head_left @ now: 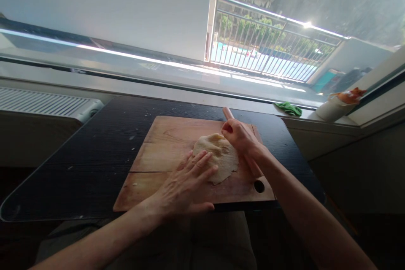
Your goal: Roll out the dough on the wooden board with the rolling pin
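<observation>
A flat, uneven round of pale dough (221,162) lies on a wooden cutting board (161,152), its surface wrinkled and raised near the far edge. My left hand (191,179) rests with fingers spread, the fingertips over the dough's left side. Closed at the dough's far right edge is my right hand (238,133), its fingers curled in a pinch where the dough bunches up; the fingertips are partly hidden. A wooden rolling pin (228,113) lies slanted on the board's right side, passing beneath my right hand and wrist.
The board lies on a dark table (95,156) dotted with white specks. Beyond it, a green cloth (288,109) and a white container (332,109) with something orange on top sit on the window sill. A radiator (50,103) is at the left.
</observation>
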### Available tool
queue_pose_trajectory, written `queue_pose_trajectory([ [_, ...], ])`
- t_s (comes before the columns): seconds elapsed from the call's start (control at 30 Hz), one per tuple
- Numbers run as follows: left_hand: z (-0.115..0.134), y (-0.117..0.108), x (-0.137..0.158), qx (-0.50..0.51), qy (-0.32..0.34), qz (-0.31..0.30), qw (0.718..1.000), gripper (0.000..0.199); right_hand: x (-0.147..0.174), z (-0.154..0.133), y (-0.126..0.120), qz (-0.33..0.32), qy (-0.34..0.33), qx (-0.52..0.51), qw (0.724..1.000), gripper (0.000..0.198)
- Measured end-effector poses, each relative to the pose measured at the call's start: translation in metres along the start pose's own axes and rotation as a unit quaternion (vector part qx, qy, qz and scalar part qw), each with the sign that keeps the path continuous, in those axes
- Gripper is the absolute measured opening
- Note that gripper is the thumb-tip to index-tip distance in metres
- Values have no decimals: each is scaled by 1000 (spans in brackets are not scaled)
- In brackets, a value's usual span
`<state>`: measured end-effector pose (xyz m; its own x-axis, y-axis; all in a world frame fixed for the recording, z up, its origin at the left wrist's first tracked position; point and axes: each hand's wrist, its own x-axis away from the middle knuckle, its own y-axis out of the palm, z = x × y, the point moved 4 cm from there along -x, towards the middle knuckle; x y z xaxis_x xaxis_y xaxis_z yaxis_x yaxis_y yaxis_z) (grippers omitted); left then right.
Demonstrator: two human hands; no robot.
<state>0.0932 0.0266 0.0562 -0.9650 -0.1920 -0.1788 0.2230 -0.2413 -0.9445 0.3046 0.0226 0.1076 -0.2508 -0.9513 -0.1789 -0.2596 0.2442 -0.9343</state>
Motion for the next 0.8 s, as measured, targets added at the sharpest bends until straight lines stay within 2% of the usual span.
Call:
queue_pose_trajectory([
  [0.13, 0, 3, 0, -2, -8, -44, 999, 85, 21, 12, -13, -11, 13, -13, 1000, 11],
  [0.3, -6, -10, -13, 16, -20, -29, 999, 79, 31, 3, -10, -55, -28, -24, 998, 17],
  [0.37, -13, -20, -31, 30, -70, 13, 997, 73, 24, 1, -6, -115, -40, 4, 993, 28],
  [0.43, -25, -30, -53, 41, -159, 60, 985, 64, 10, 4, -2, -185, -32, 36, 982, 44],
  [0.5, -37, -33, -74, 30, -219, 35, 975, 64, -6, 9, 2, -238, -20, 50, 970, 53],
  [0.63, -51, -38, -96, 23, -239, -54, 969, 74, -24, 16, 7, -292, -10, 45, 955, 67],
  [0.73, -58, -39, -98, 89, -265, -107, 954, 76, -18, 15, 9, -309, -10, 29, 951, 55],
  [0.8, -56, -40, -100, 132, -242, -133, 952, 64, -10, 10, 9, -308, -13, 20, 951, 40],
])
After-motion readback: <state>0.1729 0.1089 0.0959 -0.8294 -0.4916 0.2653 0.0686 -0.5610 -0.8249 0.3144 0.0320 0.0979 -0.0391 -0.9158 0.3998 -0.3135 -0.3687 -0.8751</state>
